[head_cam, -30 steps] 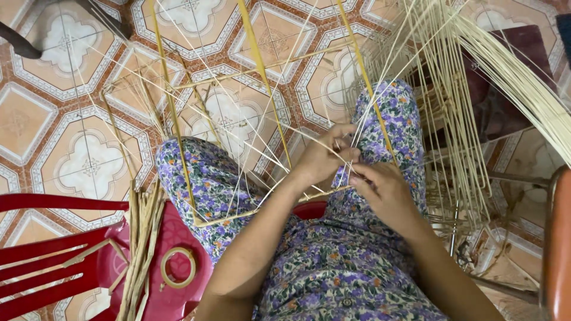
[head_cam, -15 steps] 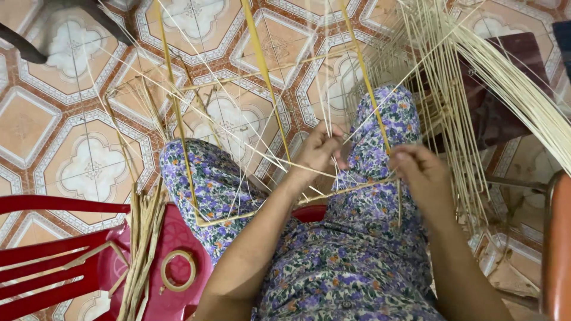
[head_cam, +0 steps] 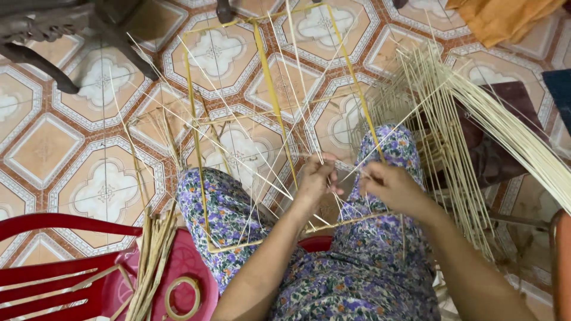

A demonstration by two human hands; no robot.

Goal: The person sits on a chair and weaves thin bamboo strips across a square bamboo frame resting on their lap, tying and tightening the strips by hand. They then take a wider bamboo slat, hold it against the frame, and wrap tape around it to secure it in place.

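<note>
Splints (head_cam: 333,178) run lengthwise away from you across the bamboo frame (head_cam: 273,101); your left hand (head_cam: 315,178) and right hand (head_cam: 389,187) pinch them, equally near.

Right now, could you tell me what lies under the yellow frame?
Under the yellow frame lie patterned floor tiles and the person's floral-clothed knees; whatever lies beneath those knees is hidden.
</note>
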